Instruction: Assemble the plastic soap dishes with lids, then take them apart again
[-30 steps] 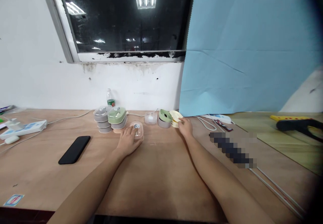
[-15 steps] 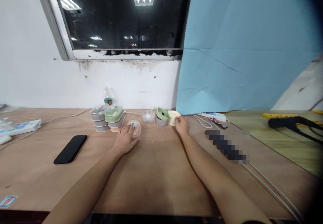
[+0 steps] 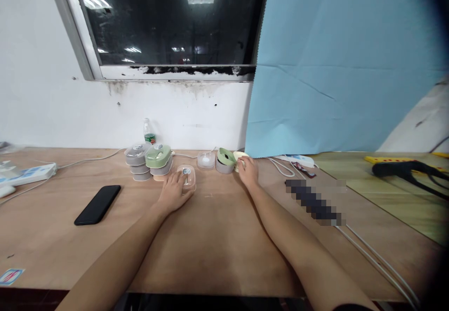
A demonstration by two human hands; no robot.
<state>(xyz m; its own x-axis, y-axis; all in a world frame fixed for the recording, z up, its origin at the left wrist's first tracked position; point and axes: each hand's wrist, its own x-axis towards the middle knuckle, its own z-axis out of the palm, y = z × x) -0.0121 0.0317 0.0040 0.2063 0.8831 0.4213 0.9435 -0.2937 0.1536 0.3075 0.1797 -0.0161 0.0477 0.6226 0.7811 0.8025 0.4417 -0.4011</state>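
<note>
My left hand grips a small pale-pink box with a clear lid from its left and near side, thumb along the front. The box stands on the table. My right hand is closed at a round-cornered cream box, fingertips on its near right side and hiding much of it. Left of the cream box, a green lid or tray sits tilted on a grey box. A clear box stands between the hands, further back.
To the left stand a stack of grey boxes and a stack topped by a green box. A bottle is behind them. A black phone lies at left, power strips and cables at the sides, and a pixelated dark object at right.
My right hand has shifted slightly left and covers more of the cream box. My left hand stays at the pink box. The view has tilted down very slightly.
</note>
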